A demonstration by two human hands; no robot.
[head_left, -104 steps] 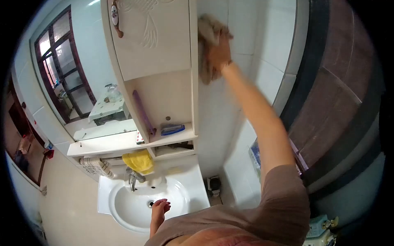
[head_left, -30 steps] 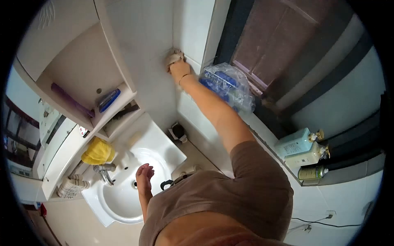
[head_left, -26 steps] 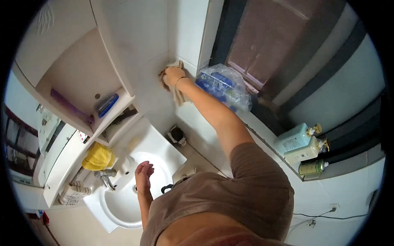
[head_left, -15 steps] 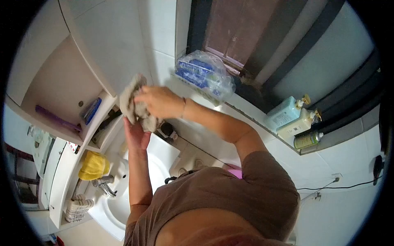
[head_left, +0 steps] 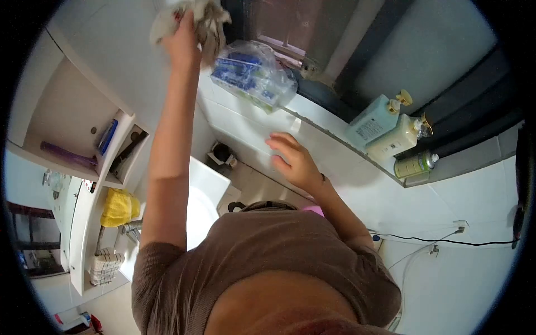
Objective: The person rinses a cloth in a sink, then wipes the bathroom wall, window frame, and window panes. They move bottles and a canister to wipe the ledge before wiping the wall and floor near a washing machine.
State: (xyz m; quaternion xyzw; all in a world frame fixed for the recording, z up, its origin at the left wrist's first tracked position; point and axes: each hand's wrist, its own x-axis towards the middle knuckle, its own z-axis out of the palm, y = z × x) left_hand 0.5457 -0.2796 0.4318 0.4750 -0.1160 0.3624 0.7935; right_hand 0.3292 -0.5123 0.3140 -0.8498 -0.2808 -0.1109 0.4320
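A crumpled, greyish-beige cloth point(head_left: 211, 25) is gripped in my left hand point(head_left: 182, 46), which is stretched out high against the tiled wall near the window. Part of the cloth hangs beside my fingers, close to the clear plastic bag with blue packs point(head_left: 245, 72) on the window ledge. My right hand point(head_left: 298, 163) is empty, fingers apart and slightly bent, held in the air below the ledge. The white sink point(head_left: 202, 209) lies under my left arm, which partly hides it.
On the ledge to the right stand a light blue pump bottle point(head_left: 375, 120), a cream pump bottle point(head_left: 393, 142) and a green can point(head_left: 414, 166). At left, a cabinet shelf holds a purple item point(head_left: 68, 154); a yellow cloth point(head_left: 119, 207) hangs near the tap. A black cable point(head_left: 441, 241) runs along the right wall.
My left hand has carried the cloth up and away from above the sink to the wall by the window. My right hand has let go of the cloth and moved right and down.
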